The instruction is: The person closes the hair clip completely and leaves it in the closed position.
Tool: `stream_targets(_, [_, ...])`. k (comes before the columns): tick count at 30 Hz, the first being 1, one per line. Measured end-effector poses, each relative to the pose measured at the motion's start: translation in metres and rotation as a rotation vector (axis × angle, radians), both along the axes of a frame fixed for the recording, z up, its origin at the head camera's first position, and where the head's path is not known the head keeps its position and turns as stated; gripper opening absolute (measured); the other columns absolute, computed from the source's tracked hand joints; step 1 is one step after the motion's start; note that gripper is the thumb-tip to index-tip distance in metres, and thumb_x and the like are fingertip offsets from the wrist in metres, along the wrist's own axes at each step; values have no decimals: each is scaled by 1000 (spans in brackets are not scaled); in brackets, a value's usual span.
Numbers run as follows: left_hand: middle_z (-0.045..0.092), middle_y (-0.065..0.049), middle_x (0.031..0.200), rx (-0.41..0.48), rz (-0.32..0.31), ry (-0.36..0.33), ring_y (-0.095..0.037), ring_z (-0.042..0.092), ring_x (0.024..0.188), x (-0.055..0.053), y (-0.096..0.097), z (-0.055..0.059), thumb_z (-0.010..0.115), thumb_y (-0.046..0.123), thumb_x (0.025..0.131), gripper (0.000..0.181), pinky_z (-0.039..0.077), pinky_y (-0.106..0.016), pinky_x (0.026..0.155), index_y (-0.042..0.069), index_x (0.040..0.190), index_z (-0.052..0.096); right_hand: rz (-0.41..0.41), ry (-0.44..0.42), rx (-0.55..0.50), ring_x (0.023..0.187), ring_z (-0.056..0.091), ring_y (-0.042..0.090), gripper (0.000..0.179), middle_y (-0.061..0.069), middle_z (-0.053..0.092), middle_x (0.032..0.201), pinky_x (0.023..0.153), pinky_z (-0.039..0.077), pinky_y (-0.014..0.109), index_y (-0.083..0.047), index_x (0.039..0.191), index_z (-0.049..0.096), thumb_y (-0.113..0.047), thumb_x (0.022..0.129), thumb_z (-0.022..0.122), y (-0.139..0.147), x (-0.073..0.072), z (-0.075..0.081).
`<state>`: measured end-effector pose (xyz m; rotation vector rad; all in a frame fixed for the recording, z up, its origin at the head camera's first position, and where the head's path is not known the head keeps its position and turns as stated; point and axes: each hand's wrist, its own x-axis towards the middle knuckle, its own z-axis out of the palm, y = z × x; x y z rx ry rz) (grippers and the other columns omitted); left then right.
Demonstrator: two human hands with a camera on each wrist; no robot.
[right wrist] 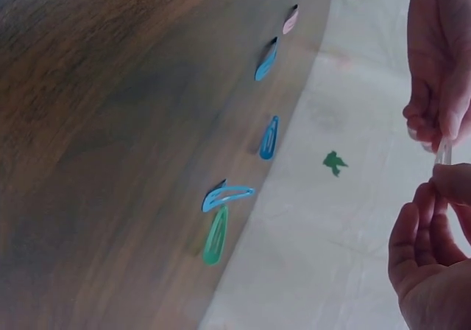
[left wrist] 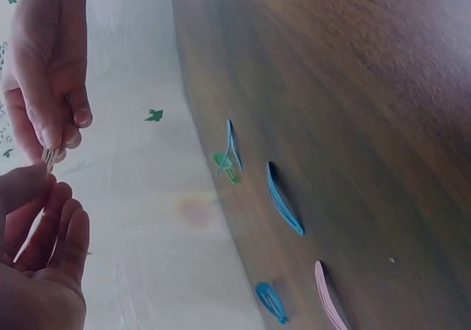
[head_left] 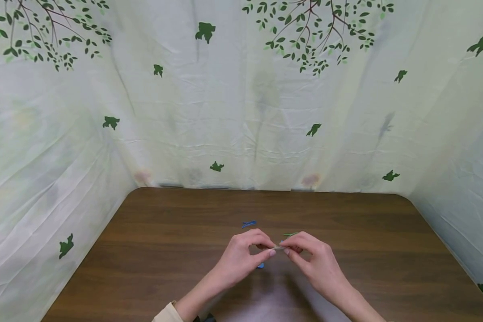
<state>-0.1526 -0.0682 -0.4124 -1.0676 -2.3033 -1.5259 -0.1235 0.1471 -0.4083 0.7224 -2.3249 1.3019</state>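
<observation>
Head view: the left hand [head_left: 239, 257] and right hand [head_left: 315, 257] each pinch one end of a pale snap hair clip [head_left: 279, 247] between thumb and fingers, above the wood-grain table [head_left: 165, 250]. On it lie three blue snap clips [right wrist: 266, 150], a green snap clip [right wrist: 212, 256] and a pink snap clip [right wrist: 291, 22].

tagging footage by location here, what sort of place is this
Probably a makeshift tabletop booth, though the room beyond is hidden. A wood-grain table stands with branch-printed fabric hung behind it and along both sides, and small snap hair clips lie on the tabletop.
</observation>
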Motion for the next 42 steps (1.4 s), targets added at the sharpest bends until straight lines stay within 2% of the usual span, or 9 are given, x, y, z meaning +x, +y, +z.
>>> stream_targets(4, [66,10,91,16,20,7,-5,62,86,1,3,1,74,7,87,13,53,-27,73,19,92,74,-28,-4,-39,75,60,8,29,-6,67,90,64,50,24,-18,97,74,5,80,77,0,-1,-1])
stream_targets(7, [67,11,90,21,35,-36,-6,61,85,2,5,2,74,8,88,13,51,-27,71,21,91,75,-14,-71,-99,76,62,11,21,-6,69,91,68,52,26,-15,98,74,0,84,76,2,-1,-3])
stream_targets(12, [67,10,88,52,20,-124,-10,61,84,2,7,6,73,9,89,15,50,-29,73,24,90,75,133,-272,-246,91,68,26,14,2,71,101,80,55,33,-12,104,73,-10,91,70,10,-5,-6])
stream_targets(16, [68,6,88,98,-43,-207,-14,62,82,0,6,9,73,9,89,8,52,-29,76,17,89,75,224,-378,-284,93,67,35,13,8,71,103,80,56,35,-11,105,74,-12,93,68,17,-9,-5])
stream_targets(22, [69,-1,90,123,-136,-402,-14,63,81,-5,5,11,74,10,88,6,52,-26,75,5,91,75,312,-528,-341,84,66,24,13,10,70,93,78,54,33,0,103,71,-7,93,66,22,-12,-4])
stream_targets(25, [69,-2,90,122,-135,-440,-12,63,80,-5,6,11,73,7,88,5,52,-25,75,4,91,74,318,-572,-367,82,62,18,15,7,68,87,78,53,32,5,102,69,-8,95,65,22,-13,-4])
stream_targets(29, [68,-4,88,104,-88,-394,-11,62,80,0,8,20,73,3,87,5,52,-26,77,4,92,74,244,-609,-384,79,61,18,19,8,65,82,75,53,32,3,105,70,-13,94,67,20,-13,-4])
stream_targets(34, [67,-6,85,77,-24,-251,-12,62,79,10,10,32,75,1,84,5,53,-31,77,3,88,73,161,-656,-419,75,61,19,26,12,65,81,73,53,33,1,110,70,-17,93,70,18,-13,-5])
stream_targets(42, [66,10,87,28,45,-104,-10,62,82,-3,12,4,78,11,83,8,53,-30,74,16,88,74,143,-680,-448,73,62,18,32,14,66,82,72,54,32,6,115,67,-15,91,72,18,-14,-6])
